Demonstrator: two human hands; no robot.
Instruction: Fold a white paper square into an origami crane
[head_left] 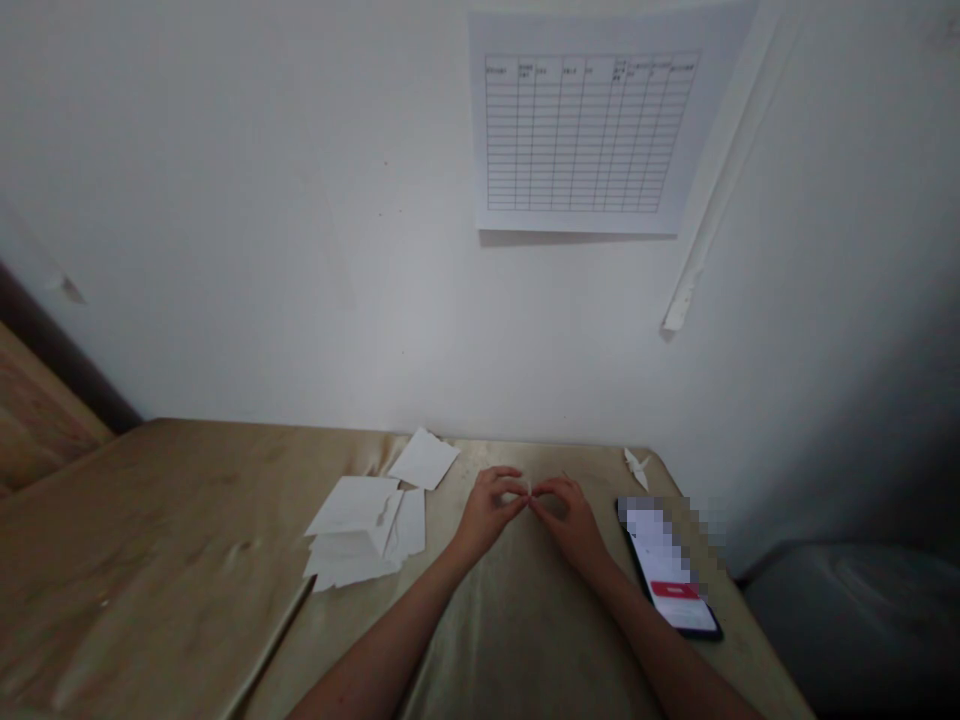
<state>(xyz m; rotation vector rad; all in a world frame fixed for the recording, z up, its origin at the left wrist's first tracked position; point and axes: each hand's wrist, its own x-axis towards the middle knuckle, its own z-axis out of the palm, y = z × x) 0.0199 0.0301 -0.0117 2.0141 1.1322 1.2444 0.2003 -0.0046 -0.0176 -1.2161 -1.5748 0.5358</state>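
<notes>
My left hand (491,505) and my right hand (566,510) meet over the middle of the table, thumbs and forefingers pinched together. Between the fingertips is a tiny white piece of paper (529,488), mostly hidden by the fingers, so its shape does not show. Left of my hands lies a loose pile of white paper sheets (352,545), some with torn edges. A separate squarish sheet (424,459) lies behind that pile. At the right, near the back corner, sits a small folded paper bird (637,467) with pointed ends.
A lit smartphone (667,570) lies to the right of my right forearm. The table has a shiny tan cover (187,560) and stands against a white wall (262,250). A printed grid sheet (585,130) hangs there. A dark rounded object (847,620) is beyond the right edge.
</notes>
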